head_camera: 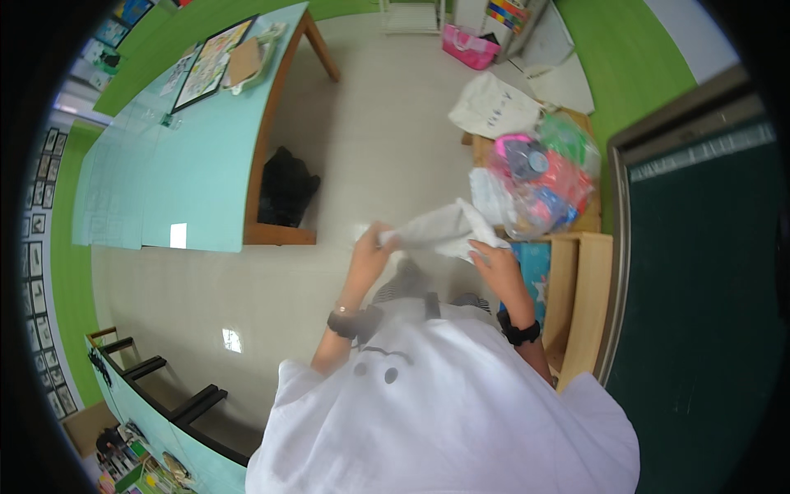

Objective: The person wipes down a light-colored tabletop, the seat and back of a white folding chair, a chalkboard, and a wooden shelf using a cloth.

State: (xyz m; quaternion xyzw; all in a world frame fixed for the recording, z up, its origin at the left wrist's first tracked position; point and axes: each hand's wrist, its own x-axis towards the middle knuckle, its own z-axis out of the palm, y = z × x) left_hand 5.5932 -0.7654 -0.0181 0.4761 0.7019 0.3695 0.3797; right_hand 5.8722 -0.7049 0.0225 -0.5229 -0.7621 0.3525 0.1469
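Note:
A white cloth (432,226) is stretched between my two hands, above the floor in front of my body. Its left end is gripped in my left hand (372,247), which looks slightly blurred. The fingers of my right hand (495,262) pinch the cloth's right end, where it bunches and folds over. Just beyond my right hand, another white cloth or bag (490,194) lies beside a clear plastic bag (543,179) filled with colourful items. Dark bands circle both my wrists.
A glass-topped table (185,185) with a framed picture stands at left, a black bag (287,185) beneath its edge. At right are a wooden shelf unit (583,290), a printed canvas bag (494,106) and a chalkboard (703,278). A pink bag (469,49) sits farther off.

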